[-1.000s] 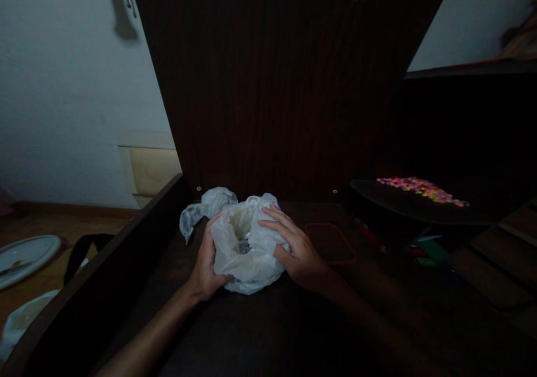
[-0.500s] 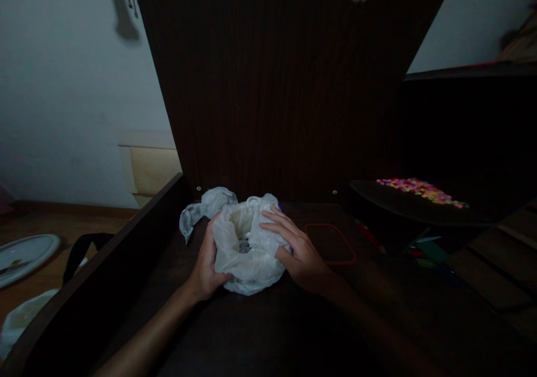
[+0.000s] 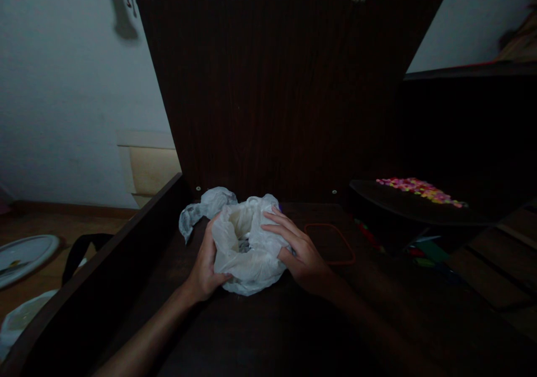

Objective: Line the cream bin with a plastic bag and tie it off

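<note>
A thin white plastic bag (image 3: 254, 268) sits on the dark wooden surface, its mouth gaping upward and its edge folded outward in a round shape. Something greyish shows down inside, too dim to name. My left hand (image 3: 205, 262) grips the bag's left side, thumb at the front and fingers behind. On the right side, my right hand (image 3: 296, 248) holds the bag with its fingers laid over the top and the thumb lower down. Behind and to the left, a crumpled translucent plastic bag (image 3: 216, 201) lies close against it.
An orange rounded rectangular outline (image 3: 329, 244) lies right of my right hand. Small pink and yellow pieces (image 3: 419, 191) cover part of a dark shelf (image 3: 390, 203). A low wooden side board (image 3: 121, 248) runs along the left. Beyond it, a white oval dish (image 3: 29, 251) is on the floor.
My right hand's fingers have slid very slightly to the right on the bag. My left hand keeps its grip.
</note>
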`<state>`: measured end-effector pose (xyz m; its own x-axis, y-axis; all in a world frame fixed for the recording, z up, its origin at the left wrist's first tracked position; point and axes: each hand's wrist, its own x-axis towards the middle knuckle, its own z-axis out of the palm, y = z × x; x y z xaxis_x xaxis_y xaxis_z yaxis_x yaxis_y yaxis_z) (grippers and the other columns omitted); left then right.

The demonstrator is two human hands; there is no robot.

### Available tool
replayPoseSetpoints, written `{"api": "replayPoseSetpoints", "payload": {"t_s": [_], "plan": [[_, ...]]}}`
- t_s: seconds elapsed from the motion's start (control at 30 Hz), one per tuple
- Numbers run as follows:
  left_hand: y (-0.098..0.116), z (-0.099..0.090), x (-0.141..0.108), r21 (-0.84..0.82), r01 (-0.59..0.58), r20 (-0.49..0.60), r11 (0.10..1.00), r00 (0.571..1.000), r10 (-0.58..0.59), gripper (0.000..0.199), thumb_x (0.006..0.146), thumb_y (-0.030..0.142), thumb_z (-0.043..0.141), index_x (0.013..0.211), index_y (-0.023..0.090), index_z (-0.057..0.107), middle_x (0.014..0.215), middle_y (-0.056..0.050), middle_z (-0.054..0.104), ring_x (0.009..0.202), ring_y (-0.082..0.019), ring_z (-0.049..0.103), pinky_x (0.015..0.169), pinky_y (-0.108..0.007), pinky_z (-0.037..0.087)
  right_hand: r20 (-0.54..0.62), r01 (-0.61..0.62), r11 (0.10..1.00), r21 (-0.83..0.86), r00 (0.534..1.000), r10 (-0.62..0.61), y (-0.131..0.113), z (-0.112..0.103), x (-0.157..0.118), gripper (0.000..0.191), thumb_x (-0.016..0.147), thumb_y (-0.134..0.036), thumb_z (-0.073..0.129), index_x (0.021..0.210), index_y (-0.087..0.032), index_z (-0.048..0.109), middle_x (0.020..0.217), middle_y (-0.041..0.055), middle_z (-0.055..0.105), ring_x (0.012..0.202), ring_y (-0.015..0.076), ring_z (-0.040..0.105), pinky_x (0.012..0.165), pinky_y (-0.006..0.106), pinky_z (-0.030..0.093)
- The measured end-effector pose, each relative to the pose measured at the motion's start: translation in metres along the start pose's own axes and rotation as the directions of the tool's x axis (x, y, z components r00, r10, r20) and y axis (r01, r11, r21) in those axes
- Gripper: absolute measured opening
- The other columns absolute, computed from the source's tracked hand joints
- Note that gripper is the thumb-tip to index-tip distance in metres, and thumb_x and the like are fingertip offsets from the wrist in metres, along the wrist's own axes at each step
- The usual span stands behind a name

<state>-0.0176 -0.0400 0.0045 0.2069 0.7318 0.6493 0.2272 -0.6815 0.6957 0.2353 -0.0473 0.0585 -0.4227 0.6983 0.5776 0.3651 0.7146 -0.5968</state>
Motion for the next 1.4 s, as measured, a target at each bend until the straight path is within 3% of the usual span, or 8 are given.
{"api": "replayPoseSetpoints", "payload": {"t_s": [0.37,0.53,0.77,1.0,1.17,1.4], "plan": [[-0.005,-0.003,0.004,-0.007,-0.033,-0.052,0.999,0.998,0.033,0.095,0.084,0.082,0.051,0.155,0.020,0.035,0.156,-0.020,0.038,0.147,-0.042,0.034,0.123,-0.061,0.025,-0.015,0.004,1.000,-0.005,1.000,-0.004,-0.003,-0.009,-0.005,0.030,0.099,-0.023,0.048,0.112,-0.020,0.074,0.148,0.0102,0.059,0.146,0.0267,0.046,0.120,0.048,0.039],[0.000,-0.005,0.012,-0.044,0.013,-0.055,0.999,0.998,-0.015,0.091,0.081,0.082,0.055,0.146,0.020,0.046,0.152,-0.019,0.044,0.143,-0.042,0.041,0.120,-0.058,0.032,-0.041,0.036,0.999,-0.023,0.998,-0.037,-0.007,-0.012,-0.005,0.027,0.097,-0.018,0.049,0.101,-0.022,0.075,0.138,0.0094,0.067,0.140,0.0275,0.052,0.116,0.049,0.045],[0.004,-0.010,0.021,-0.013,0.048,-0.037,0.999,0.998,-0.048,0.076,0.089,0.068,0.053,0.146,0.017,0.047,0.148,-0.017,0.052,0.136,-0.039,0.049,0.116,-0.054,0.037,-0.115,0.075,0.997,-0.036,0.990,-0.078,-0.010,-0.015,-0.010,0.021,0.092,-0.014,0.054,0.092,-0.022,0.073,0.126,0.0100,0.073,0.131,0.0286,0.060,0.107,0.050,0.051],[0.020,-0.015,0.034,0.113,-0.069,-0.023,0.991,0.997,0.072,0.054,0.097,0.054,0.049,0.138,0.020,0.056,0.152,-0.014,0.051,0.139,-0.038,0.047,0.118,-0.054,0.035,-0.198,0.114,0.991,-0.064,0.972,-0.125,-0.013,-0.017,-0.010,0.020,0.087,-0.011,0.057,0.092,-0.022,0.072,0.119,0.0103,0.075,0.118,0.0259,0.067,0.100,0.045,0.055],[0.032,-0.018,0.044,0.222,-0.109,-0.058,0.969,0.991,0.124,0.033,0.097,0.040,0.056,0.123,0.021,0.062,0.141,-0.013,0.058,0.132,-0.033,0.055,0.112,-0.051,0.042,-0.233,0.125,0.989,-0.081,0.962,-0.141,-0.016,-0.018,-0.007,0.022,0.085,-0.009,0.056,0.092,-0.023,0.073,0.115,0.0101,0.076,0.114,0.0253,0.069,0.097,0.043,0.056],[0.045,-0.015,0.061,0.248,-0.112,-0.148,0.962,0.977,0.152,0.020,0.091,0.030,0.066,0.109,0.020,0.067,0.124,-0.009,0.066,0.119,-0.028,0.063,0.106,-0.046,0.048,-0.296,0.113,0.990,-0.083,0.946,-0.133,-0.013,-0.016,-0.003,0.033,0.083,-0.006,0.051,0.096,-0.024,0.075,0.114,0.0072,0.077,0.112,0.0229,0.071,0.098,0.041,0.057]]}}
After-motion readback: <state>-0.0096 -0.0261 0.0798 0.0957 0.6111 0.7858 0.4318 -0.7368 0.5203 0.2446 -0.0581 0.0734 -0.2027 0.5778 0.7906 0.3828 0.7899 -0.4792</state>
